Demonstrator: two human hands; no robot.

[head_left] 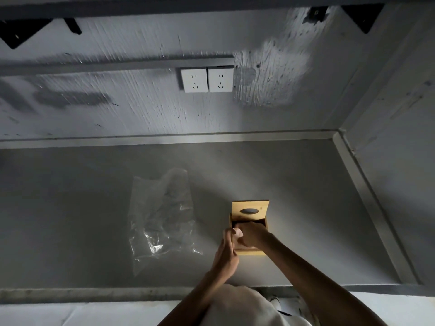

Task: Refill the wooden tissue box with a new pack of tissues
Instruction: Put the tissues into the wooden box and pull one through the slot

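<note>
Left hand (227,251) clamped on box (250,209) side, steadying it. Right hand (253,235) curled into open top, probably seating tissues; grip unclear. Empty wrapper (162,215) discarded beside box on surface (70,220).

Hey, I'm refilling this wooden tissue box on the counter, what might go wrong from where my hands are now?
1. The lid stands raised behind the opening while the right hand reaches into the wooden tissue box; it might drop onto the fingers.
2. The left hand steadies only the box's left side, so a hard push may slide it.
3. The clear plastic wrapper lies loose beside the box and could get swept off.
</note>
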